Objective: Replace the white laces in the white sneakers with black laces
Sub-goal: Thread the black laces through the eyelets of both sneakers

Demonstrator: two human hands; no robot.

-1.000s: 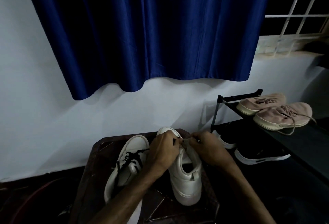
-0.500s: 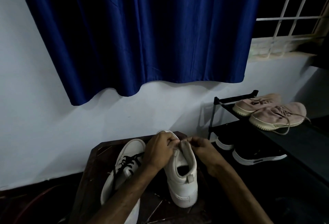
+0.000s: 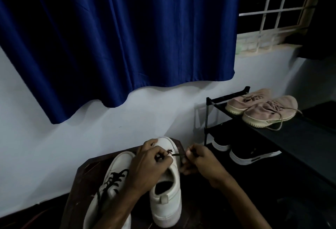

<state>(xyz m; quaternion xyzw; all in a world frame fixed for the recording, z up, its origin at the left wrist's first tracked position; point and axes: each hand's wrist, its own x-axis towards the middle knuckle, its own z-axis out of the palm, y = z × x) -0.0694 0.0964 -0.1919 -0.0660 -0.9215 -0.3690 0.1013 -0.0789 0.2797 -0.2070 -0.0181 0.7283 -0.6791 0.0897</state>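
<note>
Two white sneakers stand on a dark wooden stool (image 3: pixel 81 174), toes toward the wall. The left sneaker (image 3: pixel 109 183) carries a black lace through its eyelets. My left hand (image 3: pixel 149 163) lies over the front of the right sneaker (image 3: pixel 167 201), its curled fingers gripping the shoe's upper near the eyelets. A short stretch of black lace (image 3: pixel 177 154) runs from an eyelet to my right hand (image 3: pixel 198 159), which pinches its end just right of the shoe. My left hand hides most of that shoe's eyelets.
A black shoe rack (image 3: pixel 272 134) stands to the right, with a pair of pink sneakers (image 3: pixel 263 108) on top and black shoes (image 3: pixel 251 156) below. A blue curtain (image 3: pixel 118 37) hangs on the white wall ahead. A barred window (image 3: pixel 281 10) is at upper right.
My hands, close together over the right sneaker's front before, have parted. The right hand has drawn a black lace end out to the right. The view tilted slightly.
</note>
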